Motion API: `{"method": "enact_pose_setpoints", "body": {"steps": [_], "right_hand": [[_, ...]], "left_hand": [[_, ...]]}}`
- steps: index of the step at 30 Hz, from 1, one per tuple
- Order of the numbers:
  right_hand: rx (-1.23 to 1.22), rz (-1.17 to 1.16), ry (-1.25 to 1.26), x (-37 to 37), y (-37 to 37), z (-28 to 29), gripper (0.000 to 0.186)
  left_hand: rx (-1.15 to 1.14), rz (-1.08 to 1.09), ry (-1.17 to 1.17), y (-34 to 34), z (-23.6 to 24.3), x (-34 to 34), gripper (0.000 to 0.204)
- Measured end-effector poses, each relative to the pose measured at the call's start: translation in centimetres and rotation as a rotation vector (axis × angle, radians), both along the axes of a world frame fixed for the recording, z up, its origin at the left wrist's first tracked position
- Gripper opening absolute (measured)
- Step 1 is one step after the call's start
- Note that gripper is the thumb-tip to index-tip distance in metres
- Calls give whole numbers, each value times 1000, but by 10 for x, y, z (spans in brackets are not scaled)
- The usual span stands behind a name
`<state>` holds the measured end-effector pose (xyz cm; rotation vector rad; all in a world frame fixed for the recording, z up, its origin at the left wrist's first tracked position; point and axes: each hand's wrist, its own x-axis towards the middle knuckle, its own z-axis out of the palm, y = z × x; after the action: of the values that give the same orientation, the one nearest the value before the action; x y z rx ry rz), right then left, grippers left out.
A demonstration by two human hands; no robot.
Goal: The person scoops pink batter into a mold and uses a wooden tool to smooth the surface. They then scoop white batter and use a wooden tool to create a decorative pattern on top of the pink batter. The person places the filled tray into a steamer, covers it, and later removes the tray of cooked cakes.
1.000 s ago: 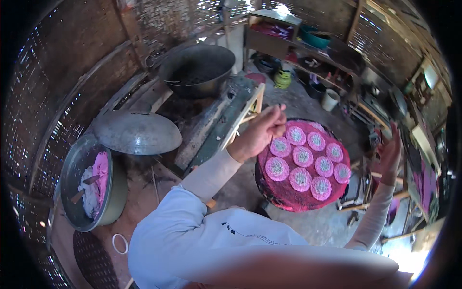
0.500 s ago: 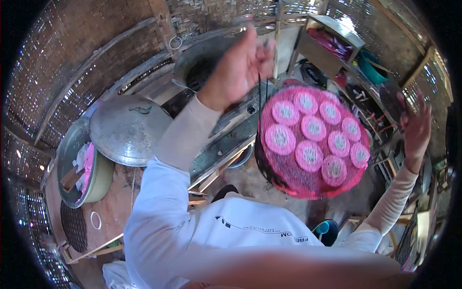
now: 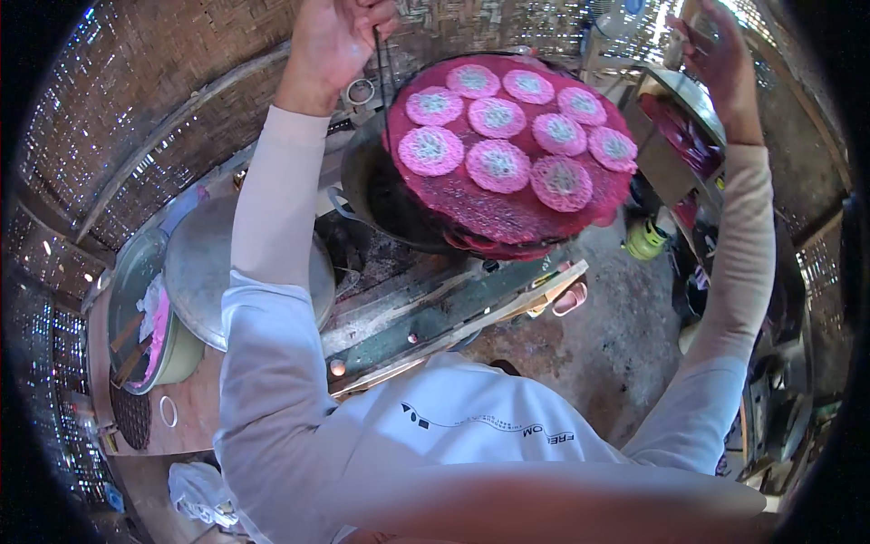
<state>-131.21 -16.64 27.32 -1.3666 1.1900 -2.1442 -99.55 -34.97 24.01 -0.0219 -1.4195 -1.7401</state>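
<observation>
A round, pink-stained tray (image 3: 453, 208) hangs tilted before me, partly over a large dark pan (image 3: 364, 195). On it lie several flat discs (image 3: 497, 118) that look made of thin strands, pink with whitish middles. My left hand (image 3: 335, 41), at the top edge, is closed round a thin dark wire handle (image 3: 381, 68) that runs down to the tray's left side. Raised to the right of the tray is my right hand (image 3: 720, 63), its fingers bent; whatever they grip is too thin or hidden to make out.
A big metal lid (image 3: 204, 258) stands at the left, beside a basin (image 3: 186, 358) with pink and white stuff and wooden sticks in it. The long stove bench (image 3: 435, 317) runs below the pan. A green gas cylinder (image 3: 645, 238) and a pink sandal (image 3: 570, 298) are on the floor.
Both hands have risen, the left one also moving left. The tray has moved up and left with them, from above the floor to the pan.
</observation>
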Motion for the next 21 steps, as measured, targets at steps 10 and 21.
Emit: {"method": "enact_pose_setpoints", "body": {"steps": [10,21], "right_hand": [[247,416,29,-111,-136,-24,58],[452,580,76,-102,-209,-71,58]], "left_hand": [[192,473,-33,-8,-19,-16,65],[399,526,-66,-19,-79,6,62]]}}
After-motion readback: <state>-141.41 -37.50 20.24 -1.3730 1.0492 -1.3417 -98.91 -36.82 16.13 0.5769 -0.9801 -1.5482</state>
